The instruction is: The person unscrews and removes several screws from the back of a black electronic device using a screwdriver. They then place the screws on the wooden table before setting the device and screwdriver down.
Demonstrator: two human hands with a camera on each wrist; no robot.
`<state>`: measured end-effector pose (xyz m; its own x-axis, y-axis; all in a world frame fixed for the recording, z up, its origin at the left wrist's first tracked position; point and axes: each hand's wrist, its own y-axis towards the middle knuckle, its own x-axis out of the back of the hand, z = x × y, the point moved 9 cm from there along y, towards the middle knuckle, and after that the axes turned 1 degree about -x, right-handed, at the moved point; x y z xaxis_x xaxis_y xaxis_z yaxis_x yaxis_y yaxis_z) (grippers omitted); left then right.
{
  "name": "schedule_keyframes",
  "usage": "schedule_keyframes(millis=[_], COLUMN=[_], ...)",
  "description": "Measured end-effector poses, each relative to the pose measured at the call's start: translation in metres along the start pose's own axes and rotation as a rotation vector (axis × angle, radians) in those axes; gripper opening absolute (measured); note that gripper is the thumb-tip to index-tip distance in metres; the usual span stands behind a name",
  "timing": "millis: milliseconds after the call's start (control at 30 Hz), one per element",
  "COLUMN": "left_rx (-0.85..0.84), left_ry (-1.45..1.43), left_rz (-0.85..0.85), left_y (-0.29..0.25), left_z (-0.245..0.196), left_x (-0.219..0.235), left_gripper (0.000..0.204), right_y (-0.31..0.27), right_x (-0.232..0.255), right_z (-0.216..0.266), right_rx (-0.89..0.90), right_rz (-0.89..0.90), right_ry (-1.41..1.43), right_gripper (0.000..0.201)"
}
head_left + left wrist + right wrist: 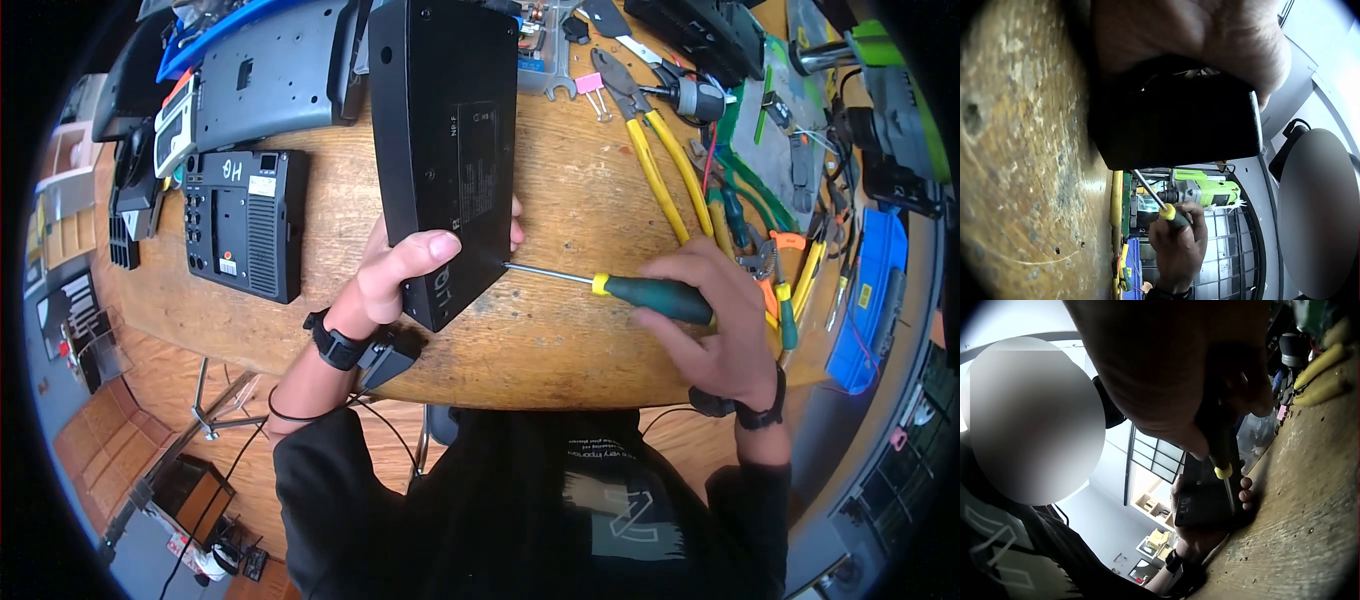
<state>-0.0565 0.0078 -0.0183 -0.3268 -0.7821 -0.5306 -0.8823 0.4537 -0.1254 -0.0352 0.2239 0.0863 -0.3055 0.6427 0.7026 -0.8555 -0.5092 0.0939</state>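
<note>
My left hand (395, 272) grips the lower end of a long black box-shaped device (440, 140), thumb across its labelled face and fingertips showing past the far edge. The device stands tilted over the wooden table. From the right, my right hand (728, 325) holds a screwdriver (655, 297) by its dark green handle with a yellow collar. Its thin metal shaft points left, with the tip right at the device's lower right edge. In the left wrist view the shaft (1147, 187) runs up to the device's dark end (1179, 131). The right wrist view shows the shaft overlapping the device (1200, 506).
A second black device (265, 225) marked HQ lies left on the table (570, 355). Yellow-handled cutters (655, 165), a wrench (562, 80), a pink binder clip (590, 85) and a rotary tool (695, 100) lie behind. More pliers and a blue tray (870, 300) crowd the right.
</note>
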Motion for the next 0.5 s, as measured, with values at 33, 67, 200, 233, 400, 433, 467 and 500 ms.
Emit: schedule_keyframes(millis=[33,67,200,233,400,433,467,500], left_rx=[0.002,0.003,0.017,0.016,0.022,0.021,0.019,0.016], left_ry=[-0.008,-0.014,-0.019,-0.024,-0.045,-0.041,-0.036,-0.032], left_rz=[-0.007,-0.012,-0.008,-0.005,0.004,0.008,0.014,0.020], left_y=[0.000,-0.001,-0.001,-0.001,0.000,0.000,0.000,0.001], left_z=[0.000,0.000,0.000,0.000,0.000,0.000,0.000,0.000], left_x=[0.000,0.000,0.001,0.001,0.000,0.001,0.001,0.001], left_gripper=[0.067,0.067,0.068,0.068,0.069,0.069,0.069,0.069], right_y=[-0.001,-0.003,-0.010,-0.010,-0.005,-0.005,-0.006,-0.006], right_x=[0.001,-0.001,-0.007,-0.007,-0.001,-0.001,-0.001,-0.002], right_z=[0.002,-0.002,-0.019,-0.019,-0.006,-0.005,-0.005,-0.007], right_rx=[0.007,-0.064,-0.294,-0.306,-0.132,-0.101,-0.069,-0.085], right_rz=[-0.011,-0.005,0.075,0.081,-0.059,-0.087,-0.114,-0.117], right_ry=[-0.023,0.043,0.155,0.143,0.089,0.089,0.088,0.092], right_gripper=[0.034,0.036,0.045,0.045,0.041,0.040,0.039,0.038])
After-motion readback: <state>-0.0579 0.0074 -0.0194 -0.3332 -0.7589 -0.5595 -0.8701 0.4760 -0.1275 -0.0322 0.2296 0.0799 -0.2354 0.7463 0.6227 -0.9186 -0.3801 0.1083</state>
